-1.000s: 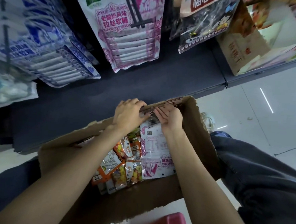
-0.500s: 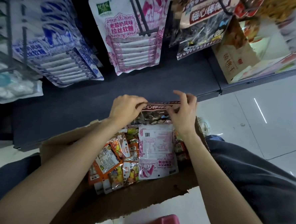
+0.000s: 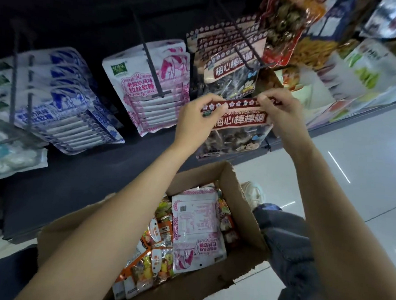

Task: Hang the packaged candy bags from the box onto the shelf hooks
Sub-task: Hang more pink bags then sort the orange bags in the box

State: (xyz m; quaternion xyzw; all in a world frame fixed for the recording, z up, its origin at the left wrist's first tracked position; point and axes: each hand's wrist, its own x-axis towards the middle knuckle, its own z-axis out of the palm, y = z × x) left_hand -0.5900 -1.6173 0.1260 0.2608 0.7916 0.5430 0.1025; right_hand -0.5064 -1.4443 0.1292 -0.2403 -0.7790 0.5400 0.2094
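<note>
A dark red lollipop bag [image 3: 238,126] hangs in the air above the cardboard box [image 3: 246,213]. My left hand [image 3: 195,122] pinches its top left corner and my right hand [image 3: 280,110] pinches its top right corner. The bag sits just below matching lollipop bags [image 3: 230,66] hanging on a black shelf hook [image 3: 244,53]. Inside the box lie a pink-and-white candy bag [image 3: 197,226], face down, and several orange snack packs [image 3: 153,258].
Pink-and-white candy bags [image 3: 150,86] and blue-and-white bags [image 3: 63,100] hang on hooks to the left. A dark shelf base [image 3: 86,177] runs behind the box. More snack bags [image 3: 292,28] hang at the upper right. My leg [image 3: 290,248] and shoe [image 3: 254,192] are right of the box.
Both hands lifted the lollipop bag out of the box and raised it toward the hanging lollipop bags. The view tilted upward.
</note>
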